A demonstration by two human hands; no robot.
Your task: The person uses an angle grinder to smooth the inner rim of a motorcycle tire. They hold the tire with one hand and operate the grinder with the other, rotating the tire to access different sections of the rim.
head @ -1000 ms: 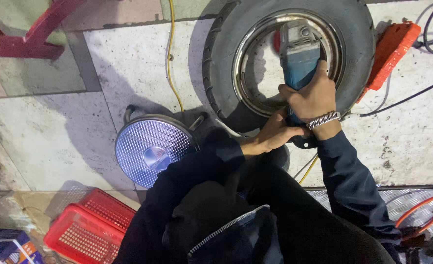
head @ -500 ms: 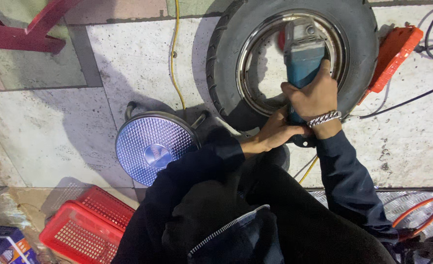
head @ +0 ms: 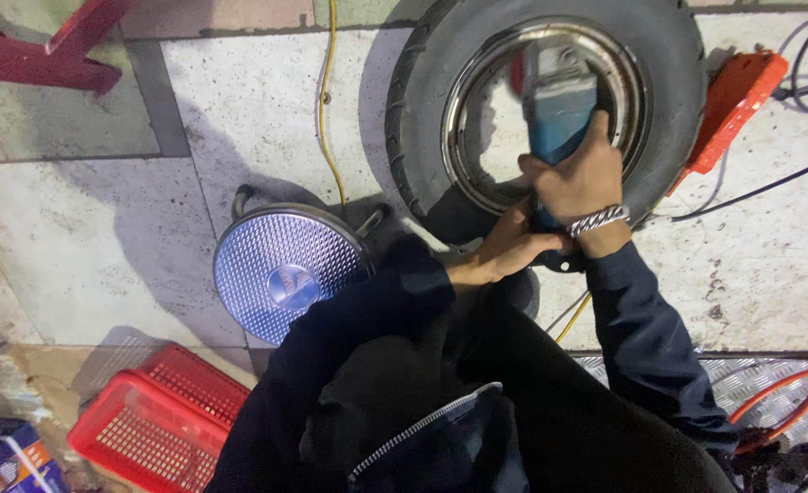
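A black tyre [head: 422, 100] on a shiny metal rim [head: 463, 110] lies flat on the tiled floor. My right hand [head: 577, 178], with a chain bracelet on the wrist, grips the body of a blue angle grinder [head: 559, 110] that reaches over the rim's opening. My left hand [head: 504, 251] is closed on the grinder's rear end just below the right hand. The grinder's head is blurred, and its disc is hidden. Both arms wear dark sleeves.
A round blue-topped metal stool [head: 281, 274] stands left of my arms. Red plastic baskets [head: 157, 424] sit at the lower left, a red frame [head: 48, 46] at the top left. An orange object [head: 732, 100] lies right of the tyre. A yellow cable [head: 326, 110], dark cables [head: 769, 183] and an orange hose [head: 796, 402] cross the floor.
The view has drifted slightly, so the tyre and grinder sit a little further right. Both hands keep the same hold on the grinder.
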